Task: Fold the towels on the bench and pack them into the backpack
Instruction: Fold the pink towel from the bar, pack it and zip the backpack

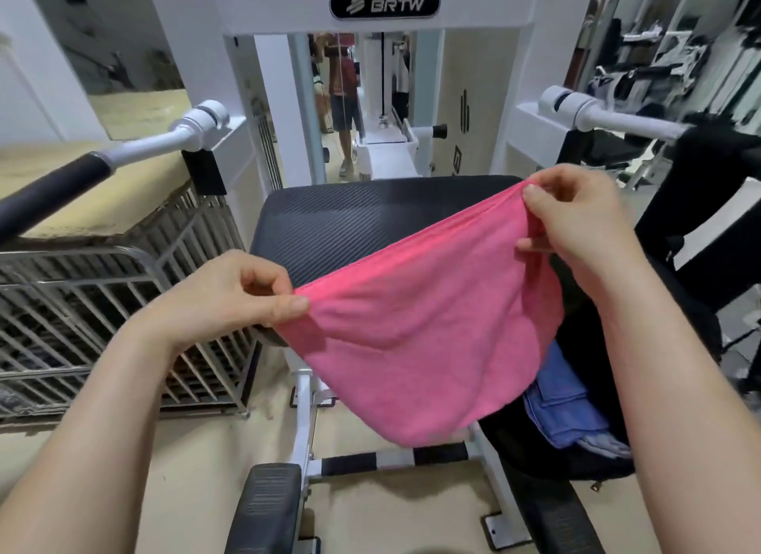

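A pink towel [424,331] hangs in the air in front of the black padded bench seat [329,228]. My left hand [230,294] pinches its near left corner. My right hand [576,224] pinches the far right corner, higher up. The towel sags between them, doubled over, its lower edge below the seat. Under the towel's right side stands a black backpack [584,450] with its top open, and blue folded towels [564,409] lie inside it.
The white machine frame [383,22] rises behind the seat, with padded arms at left [53,191] and right [617,116]. A metal wire cage [82,327] stands to the left. Black foot pads [267,508] sit low in front. A person is reflected in the mirror [341,96].
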A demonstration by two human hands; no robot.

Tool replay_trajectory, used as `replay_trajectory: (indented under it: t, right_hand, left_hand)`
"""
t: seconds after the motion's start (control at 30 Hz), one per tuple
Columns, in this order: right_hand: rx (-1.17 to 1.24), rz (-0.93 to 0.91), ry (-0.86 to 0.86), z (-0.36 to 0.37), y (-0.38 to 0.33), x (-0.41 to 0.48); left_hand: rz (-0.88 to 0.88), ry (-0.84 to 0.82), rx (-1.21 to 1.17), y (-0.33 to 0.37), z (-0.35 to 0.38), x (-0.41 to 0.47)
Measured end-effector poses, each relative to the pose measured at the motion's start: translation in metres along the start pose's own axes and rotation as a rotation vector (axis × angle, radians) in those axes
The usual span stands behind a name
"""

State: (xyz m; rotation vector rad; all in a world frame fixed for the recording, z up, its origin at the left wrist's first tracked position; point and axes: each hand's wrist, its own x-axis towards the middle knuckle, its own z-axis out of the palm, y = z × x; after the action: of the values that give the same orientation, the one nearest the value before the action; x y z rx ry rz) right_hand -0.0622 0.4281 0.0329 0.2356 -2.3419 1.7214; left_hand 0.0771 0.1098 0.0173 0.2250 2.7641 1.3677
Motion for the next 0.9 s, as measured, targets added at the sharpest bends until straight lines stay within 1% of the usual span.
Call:
replay_trajectory:
  t: [0.03, 0.13, 0.17, 0.23, 0.33, 0.4, 0.47, 0.57, 0.63, 0.7, 0.8, 0.87, 0.9]
  right_hand:
    - [-0.074, -0.035, 0.020, 0.002, 0.002, 0.012]
    - [-0.369, -0.169, 0.064, 0.014, 0.002, 0.047]
    - [-0.474, -0.198, 0.067, 0.020, 0.003, 0.059]
    - [-0.626, -0.198, 0.007, 0.035, 0.009, 0.086]
    - [-0.650, -0.064, -0.144, 0.056, 0.031, 0.129]
    - [-0.605, 0.026, -0.180, 0.066, 0.046, 0.156]
    - [-0.592, 0.056, -0.184, 0.075, 0.056, 0.178]
    - [-0.657, 0.007, -0.123, 0.089, 0.063, 0.201]
    - [-0.716, -0.042, -0.052, 0.098, 0.068, 0.209]
    - [-0.766, -0.067, -0.037, 0.103, 0.069, 0.209]
    - [-0.776, -0.090, -0.167, 0.092, 0.056, 0.187]
    - [-0.728, -0.201, -0.290, 0.077, 0.041, 0.150]
    - [-0.707, -0.275, -0.356, 0.071, 0.036, 0.125]
  left_hand:
    - [0.004, 0.063, -0.011, -0.002, -0.003, 0.008]
    - [-0.002, 0.412, -0.099, -0.007, -0.012, 0.050]
    - [-0.019, 0.506, -0.105, -0.011, -0.017, 0.067]
    - [-0.068, 0.603, -0.062, -0.022, -0.025, 0.104]
    - [-0.173, 0.665, 0.086, -0.044, -0.033, 0.150]
    - [-0.218, 0.715, 0.200, -0.055, -0.037, 0.174]
    - [-0.242, 0.738, 0.263, -0.060, -0.043, 0.196]
    - [-0.255, 0.763, 0.367, -0.064, -0.052, 0.223]
    - [-0.278, 0.799, 0.398, -0.068, -0.053, 0.236]
    - [-0.311, 0.811, 0.412, -0.065, -0.051, 0.238]
    - [-0.336, 0.752, 0.446, -0.049, -0.041, 0.211]
    - [-0.314, 0.699, 0.451, -0.034, -0.027, 0.174]
    - [-0.301, 0.644, 0.426, -0.028, -0.017, 0.152]
